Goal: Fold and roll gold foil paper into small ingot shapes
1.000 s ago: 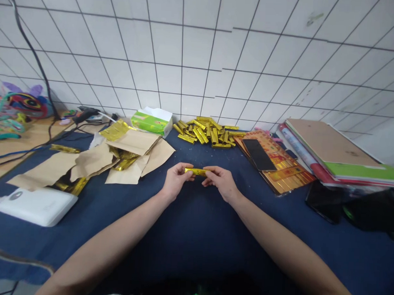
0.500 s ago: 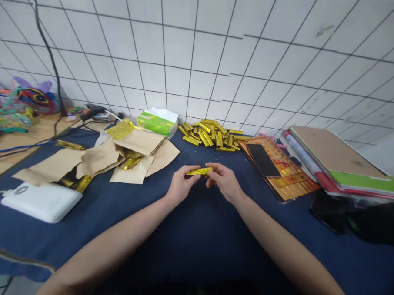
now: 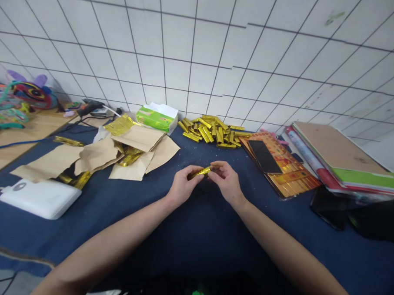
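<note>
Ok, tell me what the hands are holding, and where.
The left hand and right hand pinch a gold foil roll at its opposite ends.

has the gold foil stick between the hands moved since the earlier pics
Yes, the gold foil stick has turned: once level against the pile of gold foil tubes, it now slopes up to the right.

The left hand (image 3: 183, 186) and the right hand (image 3: 224, 181) hold together one small gold foil stick (image 3: 200, 172), and it lies tilted between the fingers of both. Behind the hands, on the dark blue cloth (image 3: 192, 247), there is a pile of gold foil sticks (image 3: 210, 131). To the left lie torn brown paper sheets (image 3: 141, 150) with gold foil among them, and near them is a white power bank (image 3: 40, 198). To the right is a black phone (image 3: 264, 156) on a red and gold packet (image 3: 293, 180).
</note>
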